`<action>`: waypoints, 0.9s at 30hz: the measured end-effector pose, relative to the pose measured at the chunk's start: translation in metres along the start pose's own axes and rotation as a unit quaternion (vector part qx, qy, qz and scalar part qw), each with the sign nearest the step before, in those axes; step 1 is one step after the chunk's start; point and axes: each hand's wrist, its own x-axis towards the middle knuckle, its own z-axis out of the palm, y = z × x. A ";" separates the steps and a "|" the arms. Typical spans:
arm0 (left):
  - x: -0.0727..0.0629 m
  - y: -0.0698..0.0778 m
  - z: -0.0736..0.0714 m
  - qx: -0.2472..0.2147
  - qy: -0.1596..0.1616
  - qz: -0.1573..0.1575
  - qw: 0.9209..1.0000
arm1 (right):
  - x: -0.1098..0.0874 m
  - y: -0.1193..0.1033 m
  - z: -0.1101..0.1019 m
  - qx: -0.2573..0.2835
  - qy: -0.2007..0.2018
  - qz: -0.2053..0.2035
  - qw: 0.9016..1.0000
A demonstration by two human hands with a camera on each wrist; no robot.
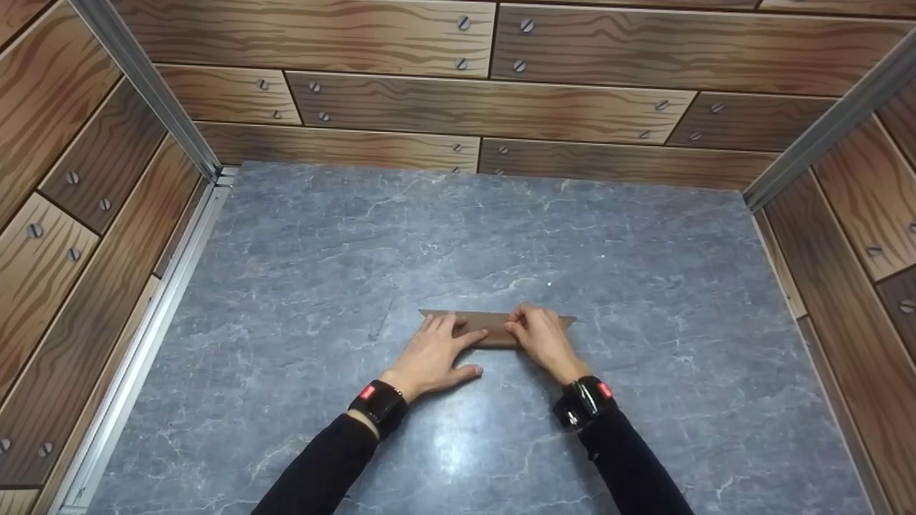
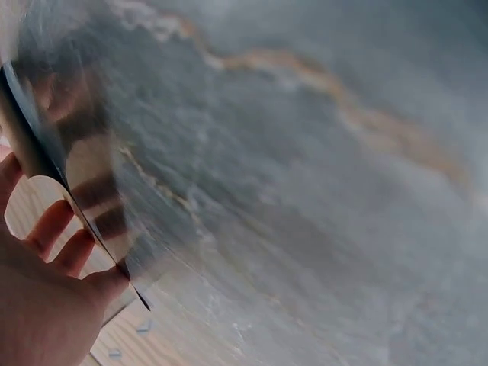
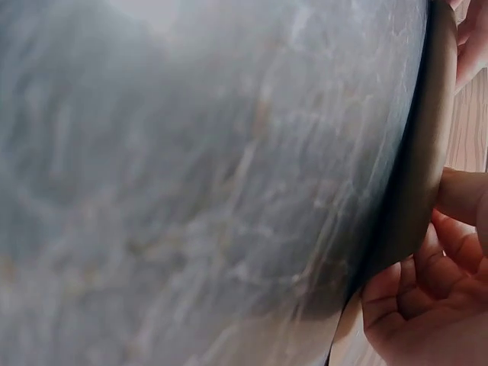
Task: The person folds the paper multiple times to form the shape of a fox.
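A strip of folded brown paper (image 1: pixel 494 321) with pointed ends lies crosswise on the grey marbled surface. My left hand (image 1: pixel 433 355) rests on its left part with fingers spread, the thumb off the near edge. At the right part, my right hand (image 1: pixel 545 342) pinches the paper between thumb and curled fingers. In the right wrist view, the near side of the brown paper (image 3: pixel 421 164) bulges in a rounded fold beside the thumb and fingers. The left wrist view has the fingertips along the paper's edge.
Grey marbled tabletop (image 1: pixel 300 272) extends all around the paper. Wood-patterned panels (image 1: pixel 401 100) stand at the back and on both sides, with metal rails (image 1: pixel 154 93) at the corners. Each wrist wears a black band (image 1: pixel 379 408).
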 end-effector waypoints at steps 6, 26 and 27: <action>0.000 0.000 0.001 0.004 0.001 -0.005 1.000 | 0.000 -0.002 0.000 -0.006 0.001 0.001 1.000; 0.003 0.002 0.004 0.038 0.006 -0.002 0.999 | 0.000 -0.007 -0.001 -0.007 -0.014 0.029 0.999; 0.003 0.002 0.005 0.039 0.006 -0.002 0.999 | 0.000 -0.007 -0.001 -0.008 -0.014 0.029 0.999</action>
